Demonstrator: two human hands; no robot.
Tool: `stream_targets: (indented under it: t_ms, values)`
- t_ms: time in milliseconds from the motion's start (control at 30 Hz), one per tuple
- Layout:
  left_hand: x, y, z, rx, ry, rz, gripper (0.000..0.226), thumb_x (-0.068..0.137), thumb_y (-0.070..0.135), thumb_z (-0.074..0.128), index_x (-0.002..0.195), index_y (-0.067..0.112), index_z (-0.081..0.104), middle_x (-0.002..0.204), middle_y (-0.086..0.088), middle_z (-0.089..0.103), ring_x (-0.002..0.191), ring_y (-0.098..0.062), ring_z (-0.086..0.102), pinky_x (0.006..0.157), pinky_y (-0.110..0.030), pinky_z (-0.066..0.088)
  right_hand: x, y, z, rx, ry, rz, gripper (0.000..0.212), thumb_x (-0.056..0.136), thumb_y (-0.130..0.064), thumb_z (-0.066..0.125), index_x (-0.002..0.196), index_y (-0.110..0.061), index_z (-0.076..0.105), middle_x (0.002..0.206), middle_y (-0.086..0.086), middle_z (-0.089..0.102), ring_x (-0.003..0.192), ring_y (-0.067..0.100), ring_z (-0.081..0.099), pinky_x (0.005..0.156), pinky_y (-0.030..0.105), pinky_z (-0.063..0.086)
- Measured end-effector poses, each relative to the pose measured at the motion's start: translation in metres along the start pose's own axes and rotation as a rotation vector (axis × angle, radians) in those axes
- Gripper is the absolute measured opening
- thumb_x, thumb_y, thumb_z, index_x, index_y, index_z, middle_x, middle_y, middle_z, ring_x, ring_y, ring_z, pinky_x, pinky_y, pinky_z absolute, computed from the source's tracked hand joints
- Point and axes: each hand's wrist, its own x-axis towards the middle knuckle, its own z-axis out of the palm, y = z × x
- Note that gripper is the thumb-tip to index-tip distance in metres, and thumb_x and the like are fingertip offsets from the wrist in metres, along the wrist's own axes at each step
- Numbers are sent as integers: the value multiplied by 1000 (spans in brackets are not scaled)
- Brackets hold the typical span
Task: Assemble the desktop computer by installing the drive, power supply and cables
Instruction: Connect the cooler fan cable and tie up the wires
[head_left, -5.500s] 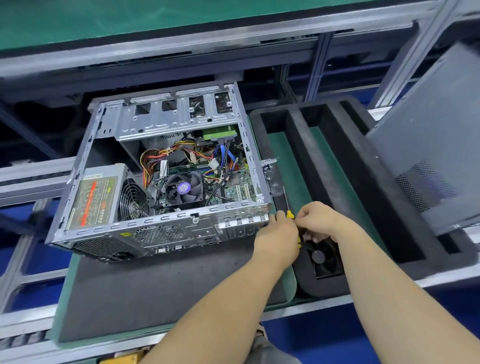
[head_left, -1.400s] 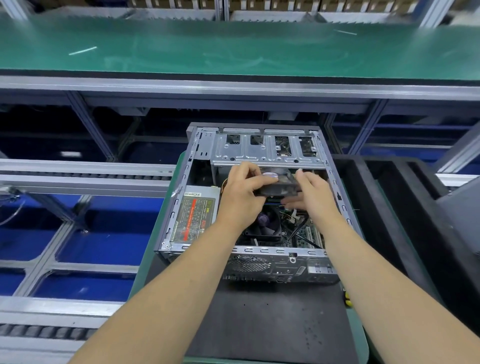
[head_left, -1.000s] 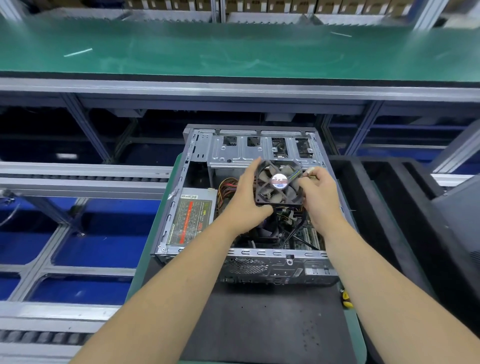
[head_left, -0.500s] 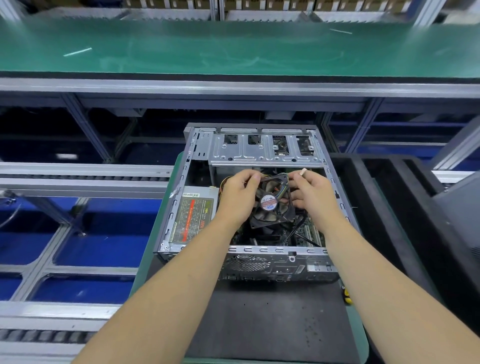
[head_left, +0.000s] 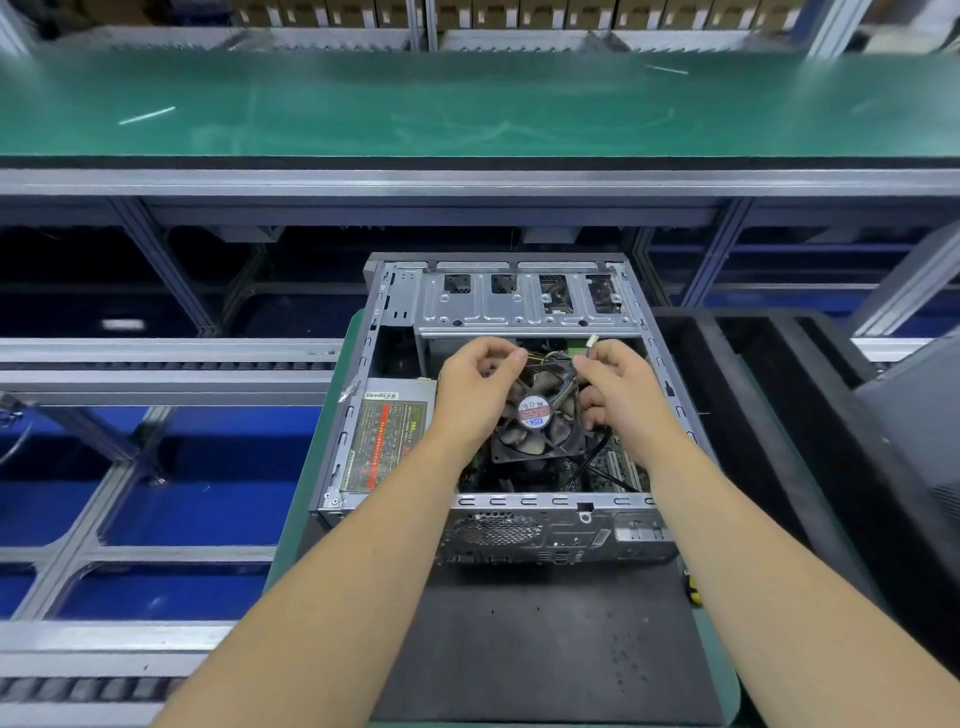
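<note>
The open computer case (head_left: 511, 312) lies on its side on a black mat, with its power supply (head_left: 387, 436) seated at the left. A black case fan (head_left: 537, 421) with a red and blue hub label hangs tilted over the motherboard. My left hand (head_left: 475, 400) sits at the fan's left edge, thumb and forefinger pinching the fan cable above its top corner. My right hand (head_left: 621, 392) pinches the same cable just below its white connector (head_left: 591, 342), while its lower fingers curl against the fan's right edge. The CPU cooler is hidden under the fan.
A black foam tray (head_left: 769, 415) with deep slots stands to the right, and a grey side panel (head_left: 924, 431) leans beyond it. A yellow screwdriver handle (head_left: 693, 595) peeks out by the case's right corner. A roller conveyor (head_left: 156, 366) runs at the left, a green belt (head_left: 467, 104) behind.
The fan has come down from in front of the drive cage to lie lower over the motherboard. Both hands have shifted from its frame to pinching its cable.
</note>
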Motion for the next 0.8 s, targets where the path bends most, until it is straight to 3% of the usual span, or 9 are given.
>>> stream_targets:
  t_ms: [67, 133, 200, 267, 333, 433, 500, 667, 800]
  values:
    - [-1, 0, 0, -13, -23, 5, 8, 90, 26, 74, 94, 22, 69, 82, -4, 72, 75, -16, 67, 73, -44, 58, 0, 1, 1, -8, -27, 17, 19, 79, -47, 62, 91, -32, 66, 96, 4, 70, 72, 27, 64, 56, 39, 54]
    - [-2, 0, 1, -6, -47, 14, 16, 85, 29, 78, 96, 23, 68, 79, -1, 73, 73, -11, 67, 70, -39, 58, -1, 2, 1, -67, -51, 0, 22, 83, -49, 64, 101, -38, 69, 102, -4, 73, 91, 22, 69, 71, 41, 56]
    - [-1, -1, 2, 5, -59, 24, 20, 82, 33, 80, 97, 25, 68, 81, 4, 74, 75, -7, 67, 71, -31, 56, -1, 2, 3, -124, -39, -29, 14, 90, -37, 68, 102, -31, 72, 99, -5, 75, 96, 16, 70, 76, 37, 55]
    - [0, -2, 2, -26, -40, -4, 24, 81, 37, 80, 100, 28, 67, 87, 10, 74, 80, -3, 69, 72, -27, 55, 0, 2, 4, -81, 19, -3, 9, 96, -23, 63, 96, -19, 71, 96, 6, 75, 95, 25, 71, 79, 45, 57]
    - [1, -2, 1, -79, -41, -41, 30, 80, 38, 81, 104, 31, 65, 95, 17, 73, 88, 2, 69, 73, -18, 53, 1, 0, 4, 77, 61, 29, 15, 101, -16, 56, 92, -9, 64, 96, 17, 74, 88, 36, 71, 74, 50, 57]
    - [3, -4, 2, -92, -70, -107, 45, 77, 31, 85, 115, 25, 62, 107, 8, 73, 101, -9, 69, 85, -26, 55, 0, -5, 0, 303, 103, 22, 19, 103, -13, 50, 88, -7, 59, 85, 9, 74, 73, 25, 69, 60, 35, 54]
    - [4, -5, 1, -94, -40, -122, 42, 76, 22, 87, 110, 25, 63, 102, 4, 75, 95, -11, 71, 75, -21, 55, 0, -7, -2, 383, 137, 27, 21, 104, -13, 49, 86, -8, 59, 85, 9, 72, 69, 24, 68, 55, 30, 52]
    - [2, -3, -3, -100, -29, -53, 41, 71, 17, 90, 102, 29, 65, 94, 8, 77, 85, -7, 73, 67, -19, 55, 3, -2, -2, 223, 184, 58, 33, 105, -33, 45, 88, -11, 64, 85, 7, 74, 70, 27, 72, 56, 34, 57]
    - [-1, -3, -1, -33, -72, -29, 46, 64, 14, 93, 101, 23, 67, 92, 7, 77, 85, -14, 74, 78, -34, 60, 7, 4, -3, 2, 346, 13, 19, 101, -26, 51, 96, -16, 67, 78, 0, 63, 54, 3, 60, 50, 25, 52]
